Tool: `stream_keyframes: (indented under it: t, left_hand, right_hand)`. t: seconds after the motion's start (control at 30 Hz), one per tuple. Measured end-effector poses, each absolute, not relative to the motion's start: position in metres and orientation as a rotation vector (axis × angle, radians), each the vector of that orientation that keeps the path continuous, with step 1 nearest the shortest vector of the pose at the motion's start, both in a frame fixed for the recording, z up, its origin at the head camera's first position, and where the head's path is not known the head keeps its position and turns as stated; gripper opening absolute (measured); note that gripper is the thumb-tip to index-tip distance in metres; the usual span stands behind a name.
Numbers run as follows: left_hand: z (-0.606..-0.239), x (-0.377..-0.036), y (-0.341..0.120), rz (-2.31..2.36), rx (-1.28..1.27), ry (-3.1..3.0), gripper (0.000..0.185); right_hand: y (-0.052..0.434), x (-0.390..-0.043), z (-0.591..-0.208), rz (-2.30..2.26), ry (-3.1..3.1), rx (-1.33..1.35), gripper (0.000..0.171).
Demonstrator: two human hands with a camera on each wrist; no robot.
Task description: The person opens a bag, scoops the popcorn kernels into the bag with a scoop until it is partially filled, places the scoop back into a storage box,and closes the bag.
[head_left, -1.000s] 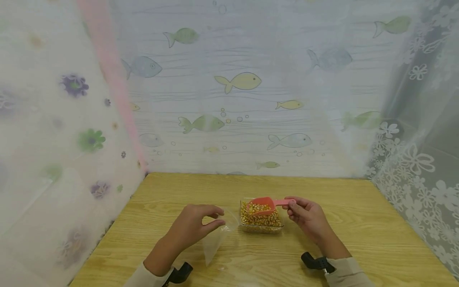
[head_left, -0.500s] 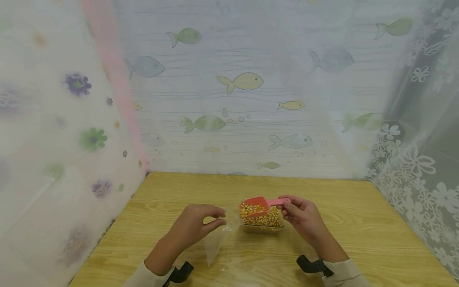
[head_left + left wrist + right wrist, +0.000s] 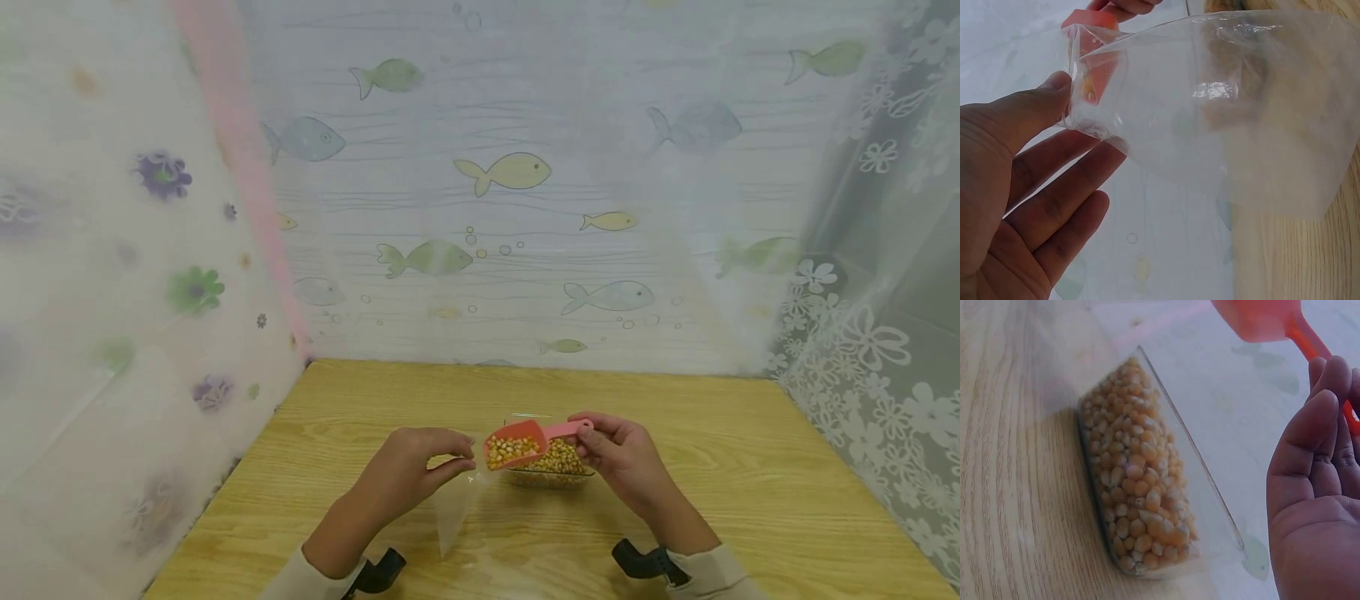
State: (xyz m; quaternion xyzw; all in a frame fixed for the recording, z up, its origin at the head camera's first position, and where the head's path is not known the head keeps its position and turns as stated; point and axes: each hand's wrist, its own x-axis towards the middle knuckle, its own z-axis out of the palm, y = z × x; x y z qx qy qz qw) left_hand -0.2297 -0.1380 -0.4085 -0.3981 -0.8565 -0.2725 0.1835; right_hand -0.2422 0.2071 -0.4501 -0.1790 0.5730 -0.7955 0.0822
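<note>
Holding corn (image 3: 511, 451), the pink scoop (image 3: 539, 436) hangs above the left end of the clear box (image 3: 551, 479), just beside the bag (image 3: 1166, 106). The right hand (image 3: 624, 457) grips the scoop; the left hand (image 3: 411, 467) pinches the bag. Corn could spill if the scoop tips early or the limp bag sags. Fish-printed sheeting (image 3: 495, 108) hangs beyond the wood-grain table (image 3: 690, 442).

Glossy plastic bag (image 3: 1166, 112), smooth plastic scoop (image 3: 516, 445)
</note>
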Motion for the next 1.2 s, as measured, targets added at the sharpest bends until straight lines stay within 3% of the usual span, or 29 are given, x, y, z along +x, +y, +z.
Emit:
stream_keyframes:
  t: [0.6,1.2]
  left_hand:
    - [-0.410,-0.229,-0.134,-0.777,-1.178,-2.380,0.007]
    - [-0.409,-0.228,-0.135,-0.786,-1.184,-2.382,0.006]
  right_hand:
    - [0.193,-0.237,-0.440,-2.204,1.969,-0.475,0.049]
    - [0.178,-0.225,-0.426,-2.118,2.150,-0.428,0.040]
